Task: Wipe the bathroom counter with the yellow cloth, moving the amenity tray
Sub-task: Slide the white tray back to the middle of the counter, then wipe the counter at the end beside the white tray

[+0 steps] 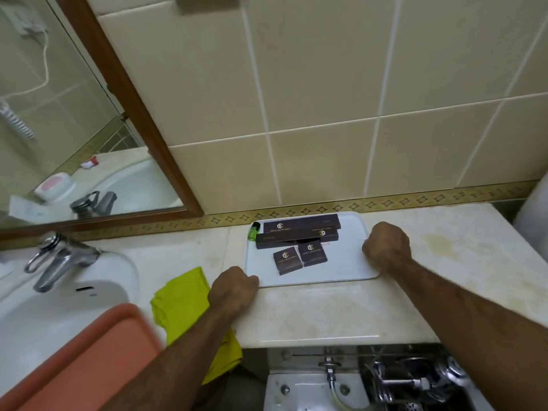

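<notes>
A white amenity tray (347, 262) lies on the beige marble counter (311, 312) against the tiled wall. It carries several dark brown boxes (299, 235) and a small green bottle (253, 232). My left hand (232, 289) grips the tray's near left corner. My right hand (385, 244) grips its right edge. The yellow cloth (181, 301) lies crumpled on the counter left of the tray, partly under my left forearm and hanging over the front edge.
A white sink (59, 315) with a chrome faucet (59, 259) sits at the left. An orange tray edge (89, 360) covers the sink's near corner. A wood-framed mirror (74, 114) hangs above. A toilet tank and pipes (370, 378) lie below the counter's front edge.
</notes>
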A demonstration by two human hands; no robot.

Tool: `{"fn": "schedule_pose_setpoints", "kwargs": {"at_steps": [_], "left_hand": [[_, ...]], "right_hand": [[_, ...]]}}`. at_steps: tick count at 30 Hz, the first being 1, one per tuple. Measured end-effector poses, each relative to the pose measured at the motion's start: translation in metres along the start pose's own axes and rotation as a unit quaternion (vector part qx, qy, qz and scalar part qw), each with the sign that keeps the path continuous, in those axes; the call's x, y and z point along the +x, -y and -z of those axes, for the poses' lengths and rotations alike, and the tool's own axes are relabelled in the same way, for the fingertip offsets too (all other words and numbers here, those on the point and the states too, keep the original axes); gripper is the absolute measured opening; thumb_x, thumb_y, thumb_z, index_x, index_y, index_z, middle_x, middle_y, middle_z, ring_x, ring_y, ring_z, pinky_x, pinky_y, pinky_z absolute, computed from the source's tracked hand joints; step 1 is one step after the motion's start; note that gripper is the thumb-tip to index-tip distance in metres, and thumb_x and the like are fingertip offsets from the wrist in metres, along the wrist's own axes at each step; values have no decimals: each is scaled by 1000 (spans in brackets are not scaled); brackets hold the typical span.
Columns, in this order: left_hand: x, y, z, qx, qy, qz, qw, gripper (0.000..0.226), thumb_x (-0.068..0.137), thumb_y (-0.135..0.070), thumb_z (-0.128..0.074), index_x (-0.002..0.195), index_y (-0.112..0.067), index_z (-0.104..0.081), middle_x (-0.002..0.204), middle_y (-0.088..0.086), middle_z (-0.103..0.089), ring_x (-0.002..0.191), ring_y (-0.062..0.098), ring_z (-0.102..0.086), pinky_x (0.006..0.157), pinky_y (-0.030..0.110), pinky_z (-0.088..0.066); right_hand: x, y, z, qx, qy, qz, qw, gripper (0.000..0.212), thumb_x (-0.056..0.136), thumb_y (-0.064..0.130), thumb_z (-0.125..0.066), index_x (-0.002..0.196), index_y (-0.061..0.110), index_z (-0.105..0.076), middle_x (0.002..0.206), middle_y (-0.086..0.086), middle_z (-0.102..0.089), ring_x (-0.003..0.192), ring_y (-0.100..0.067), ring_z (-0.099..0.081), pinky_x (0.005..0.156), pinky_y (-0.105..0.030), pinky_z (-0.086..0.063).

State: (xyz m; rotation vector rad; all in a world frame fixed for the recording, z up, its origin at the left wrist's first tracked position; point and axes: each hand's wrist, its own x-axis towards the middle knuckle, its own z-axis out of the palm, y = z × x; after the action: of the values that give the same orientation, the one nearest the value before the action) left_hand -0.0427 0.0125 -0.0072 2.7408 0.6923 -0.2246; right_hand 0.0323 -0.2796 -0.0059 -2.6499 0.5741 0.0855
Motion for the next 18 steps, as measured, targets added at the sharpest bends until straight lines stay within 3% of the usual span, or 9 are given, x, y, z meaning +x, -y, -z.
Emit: {"fn": "schedule_pose_setpoints", "kwargs": {"at_steps": [2, 7, 10, 12, 14, 16, 18], "left_hand": [[1, 1, -2, 4, -4, 5, 1000, 39, 85, -40, -50, 106, -11, -62, 111, 11, -67, 92, 26, -60, 69, 28, -41], [0, -1, 3, 30, 1, -12, 999, 36, 89, -38, -47, 109, -12, -61, 115, 10, -65, 101, 27, -61, 74, 30, -45], [10, 14, 29, 70, -51, -45, 995, 37, 94, -40, -39, 107, -15, -63, 117, 9, -66, 107, 29, -61, 82, 35, -47], [25, 40, 53, 152, -63, -44, 985, 32, 91, -35, -40, 108, -18, -61, 116, 10, -65, 109, 32, -59, 85, 39, -47], [42, 74, 70, 213, 5, -26, 977, 38, 85, -32, -45, 119, -17, -52, 125, 12, -58, 117, 33, -52, 92, 43, -43], [50, 97, 80, 184, 97, -28, 978, 53, 85, -29, -51, 134, -10, -42, 139, 16, -50, 126, 33, -47, 101, 41, -41], [50, 105, 86, 161, 102, -78, 979, 44, 80, -30, -57, 121, -10, -57, 131, 15, -57, 119, 29, -54, 93, 33, -45]], "right_hand": [[3, 4, -2, 9, -6, -12, 1000, 9, 80, 11, -64, 88, 7, -66, 101, -17, -72, 94, -37, -67, 78, -35, -54], [5, 14, 8, -2, 8, -45, 999, 23, 81, 12, -65, 103, 6, -69, 111, -16, -70, 103, -36, -67, 84, -37, -55], [-21, 17, 16, -30, -30, -7, 999, 33, 88, 29, -66, 112, 7, -67, 115, -16, -65, 106, -37, -63, 85, -39, -53], [-58, 12, 16, 15, -88, 29, 996, 41, 92, 41, -60, 115, 7, -64, 114, -17, -60, 103, -37, -60, 81, -41, -52], [-109, 2, 9, 96, -130, 90, 983, 39, 93, 41, -58, 116, 10, -64, 109, -14, -61, 92, -32, -63, 73, -37, -51], [-163, -11, -2, 170, -129, 125, 969, 28, 91, 34, -63, 109, 13, -69, 98, -8, -64, 80, -25, -64, 67, -32, -49], [-209, -16, -17, 213, -111, 139, 961, 16, 86, 25, -73, 98, 14, -74, 86, -3, -65, 69, -21, -63, 62, -31, -50]]}}
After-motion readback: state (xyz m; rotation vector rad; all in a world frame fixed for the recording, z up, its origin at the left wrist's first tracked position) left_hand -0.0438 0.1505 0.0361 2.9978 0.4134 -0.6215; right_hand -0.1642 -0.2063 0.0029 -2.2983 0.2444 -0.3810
